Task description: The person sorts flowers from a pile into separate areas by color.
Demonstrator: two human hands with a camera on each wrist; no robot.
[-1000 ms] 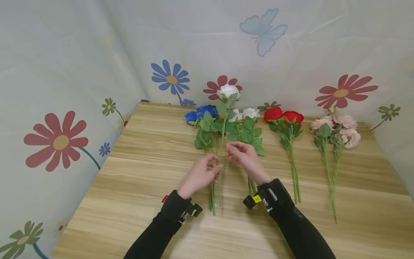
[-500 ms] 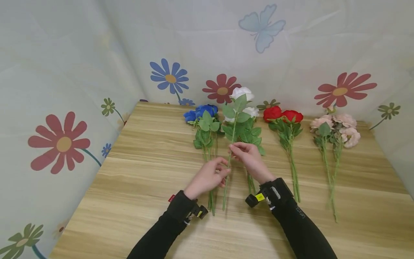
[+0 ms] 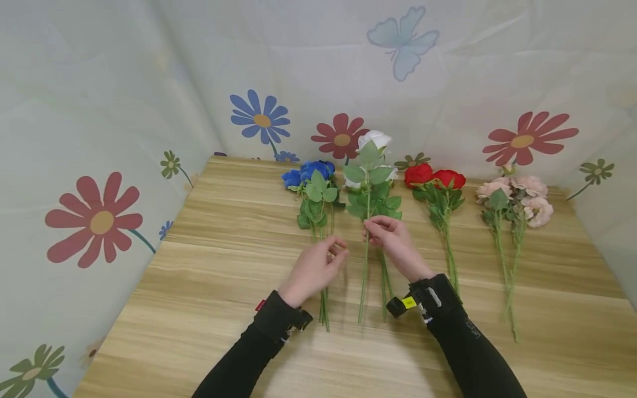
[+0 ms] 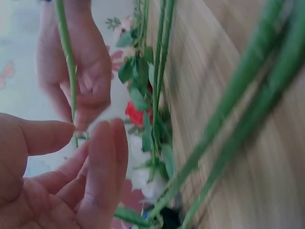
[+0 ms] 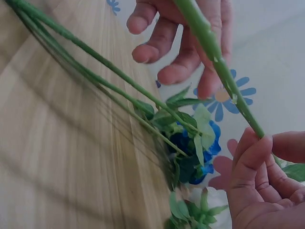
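Observation:
My right hand (image 3: 393,243) pinches the green stem of a single white rose (image 3: 374,140) between thumb and fingertips, held above the wooden table. In the right wrist view that stem (image 5: 221,69) slants down into the pinch of the right hand (image 5: 267,186). To the left of the stem, my left hand (image 3: 313,271) hovers with loosely bent fingers and nothing between them, over the stems of the blue flowers (image 3: 313,174). The left wrist view shows a gap between the left thumb and fingers (image 4: 102,157). More white roses (image 3: 354,172) lie behind the held one, partly covered by its leaves.
Red flowers (image 3: 435,176) lie to the right of the white ones, and pale pink flowers (image 3: 532,196) farther right, their stems toward me. The wooden table (image 3: 219,265) ends at a floral-print cloth backdrop (image 3: 298,50) behind and at both sides.
The white rose has moved right, away from the blue flowers and over the other white roses. My right hand pinches its stem, while the left hand has drawn away from it to the left.

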